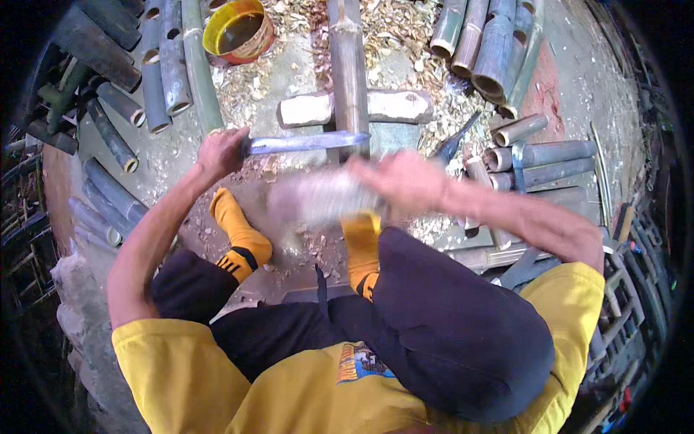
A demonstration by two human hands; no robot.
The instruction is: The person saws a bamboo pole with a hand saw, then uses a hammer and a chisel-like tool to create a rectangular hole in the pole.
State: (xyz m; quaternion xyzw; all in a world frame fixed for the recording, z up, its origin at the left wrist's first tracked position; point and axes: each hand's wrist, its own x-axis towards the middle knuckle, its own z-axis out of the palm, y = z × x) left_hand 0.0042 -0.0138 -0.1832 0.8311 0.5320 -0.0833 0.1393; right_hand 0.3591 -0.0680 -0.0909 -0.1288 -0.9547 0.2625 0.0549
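Observation:
My left hand [223, 152] is closed round the handle of a long-bladed knife [307, 142]. Its blade points right, and the tip lies over the near end of a thick bamboo pole [348, 69]. Gripped in my right hand [406, 181] is a thick, pale wooden mallet [318, 197], smeared by motion, just nearer to me than the blade. Whether the mallet touches anything, I cannot tell. The pole rests across a short, whitish wooden block [396, 107] on the floor.
Wood chips [394, 32] cover the floor around the pole. A yellow-and-red bucket [238, 32] stands at the far left. Cut bamboo tubes [495, 54] lie on both sides. Beside the chips at right lies a dark pointed tool [457, 139]. My feet wear yellow socks [242, 235].

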